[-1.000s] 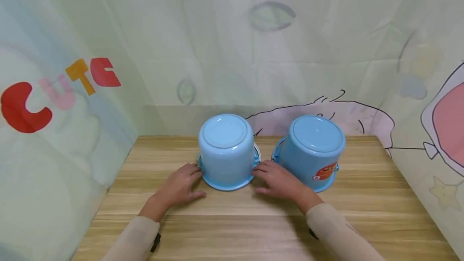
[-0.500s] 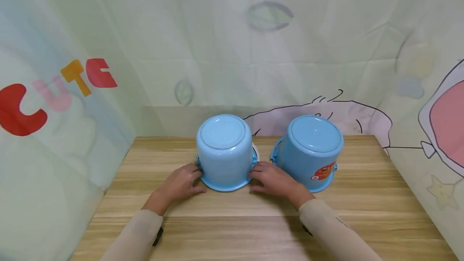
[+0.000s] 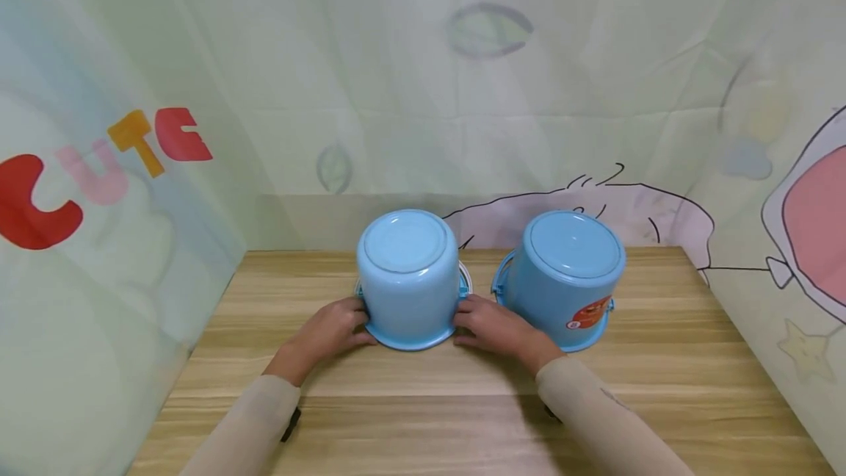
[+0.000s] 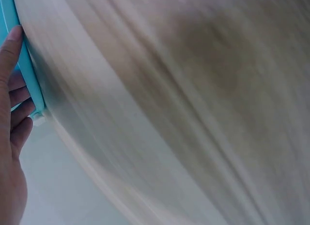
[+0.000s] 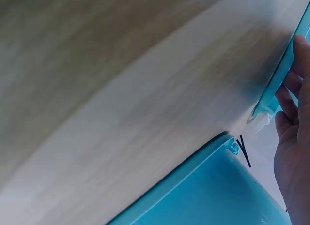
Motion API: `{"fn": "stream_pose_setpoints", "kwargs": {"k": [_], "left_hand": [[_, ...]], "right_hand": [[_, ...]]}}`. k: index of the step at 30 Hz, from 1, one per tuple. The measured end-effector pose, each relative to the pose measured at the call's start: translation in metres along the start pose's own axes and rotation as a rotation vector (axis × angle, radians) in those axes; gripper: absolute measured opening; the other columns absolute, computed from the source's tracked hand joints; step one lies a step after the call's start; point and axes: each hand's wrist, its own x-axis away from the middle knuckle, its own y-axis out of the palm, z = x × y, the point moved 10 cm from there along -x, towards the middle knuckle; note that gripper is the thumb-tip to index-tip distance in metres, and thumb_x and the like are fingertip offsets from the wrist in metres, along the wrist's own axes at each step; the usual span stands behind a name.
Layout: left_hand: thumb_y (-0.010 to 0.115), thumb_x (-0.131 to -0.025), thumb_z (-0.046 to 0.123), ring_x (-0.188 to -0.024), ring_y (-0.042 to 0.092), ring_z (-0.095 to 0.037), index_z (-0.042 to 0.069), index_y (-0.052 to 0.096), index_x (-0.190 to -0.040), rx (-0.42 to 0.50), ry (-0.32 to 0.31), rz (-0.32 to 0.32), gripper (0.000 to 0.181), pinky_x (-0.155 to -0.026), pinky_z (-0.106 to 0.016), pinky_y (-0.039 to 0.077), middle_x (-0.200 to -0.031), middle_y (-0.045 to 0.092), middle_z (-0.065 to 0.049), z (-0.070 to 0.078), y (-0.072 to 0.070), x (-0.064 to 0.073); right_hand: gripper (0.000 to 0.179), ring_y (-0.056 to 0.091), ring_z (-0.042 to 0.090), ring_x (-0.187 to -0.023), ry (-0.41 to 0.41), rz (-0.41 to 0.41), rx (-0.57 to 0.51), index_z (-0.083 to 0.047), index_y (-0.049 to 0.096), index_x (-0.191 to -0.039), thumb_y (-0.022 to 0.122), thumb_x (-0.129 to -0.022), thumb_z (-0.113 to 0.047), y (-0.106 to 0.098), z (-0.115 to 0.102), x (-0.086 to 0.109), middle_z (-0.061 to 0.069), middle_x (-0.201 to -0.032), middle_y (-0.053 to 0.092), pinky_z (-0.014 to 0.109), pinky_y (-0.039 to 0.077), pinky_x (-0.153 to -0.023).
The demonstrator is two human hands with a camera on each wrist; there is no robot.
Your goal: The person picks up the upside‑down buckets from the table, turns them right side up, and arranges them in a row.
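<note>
A light blue plastic bucket (image 3: 408, 285) stands upside down on the wooden table, its base facing up. My left hand (image 3: 335, 327) grips its left side low by the rim, and my right hand (image 3: 494, 327) does the same on the right. The left wrist view has the thumb on the bucket's rim (image 4: 31, 80) and the other fingers bent along the wall. In the right wrist view, thumb and fingers likewise hold the rim (image 5: 275, 87) near a handle joint. Parts of both hands' fingers are hidden from the head view.
A second blue bucket (image 3: 562, 278) with a red-orange sticker (image 3: 590, 312) is also upside down, just right of my right hand. Behind the wooden table (image 3: 410, 424) hangs a printed cloth backdrop (image 3: 396, 79), which also covers both sides.
Both hands have closed in slightly on the left bucket's sides, their thumbs drawing nearer its rim. The buckets stand where they were; the head view has shifted a little.
</note>
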Motion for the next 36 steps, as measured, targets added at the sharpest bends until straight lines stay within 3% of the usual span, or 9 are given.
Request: {"fn": "stream_pose_setpoints", "kwargs": {"k": [13, 28, 36], "left_hand": [[0.089, -0.078, 0.037, -0.069, 0.045, -0.007, 0.015, 0.063, -0.067, 0.013, -0.033, -0.074, 0.036, -0.062, -0.027, 0.047, -0.074, 0.055, 0.005, -0.0044, 0.0053, -0.0037], [0.087, -0.08, 0.039, -0.071, 0.048, -0.008, 0.015, 0.06, -0.07, -0.018, 0.019, -0.044, 0.037, -0.063, -0.029, 0.05, -0.078, 0.056, 0.004, 0.001, 0.0009, -0.001], [0.084, -0.084, 0.039, -0.074, 0.051, -0.01, 0.013, 0.064, -0.077, -0.008, 0.011, -0.053, 0.034, -0.067, -0.03, 0.052, -0.082, 0.058, 0.003, 0.0004, 0.0053, -0.0006]], "right_hand": [[0.012, 0.062, 0.014, -0.09, -0.018, 0.024, 0.04, -0.016, 0.075, -0.096, 0.077, -0.094, -0.028, 0.0007, 0.0014, -0.0069, -0.004, -0.094, 0.066, 0.028, 0.054, -0.082], [0.013, 0.062, 0.015, -0.09, -0.011, 0.013, 0.069, -0.014, 0.075, -0.099, 0.077, -0.094, -0.026, 0.004, -0.0011, -0.0094, -0.001, -0.097, 0.066, 0.029, 0.055, -0.084], [0.013, 0.062, 0.014, -0.089, -0.006, 0.011, 0.059, -0.014, 0.076, -0.098, 0.078, -0.093, -0.026, 0.0034, -0.0005, -0.0087, -0.002, -0.095, 0.067, 0.028, 0.056, -0.083]]}}
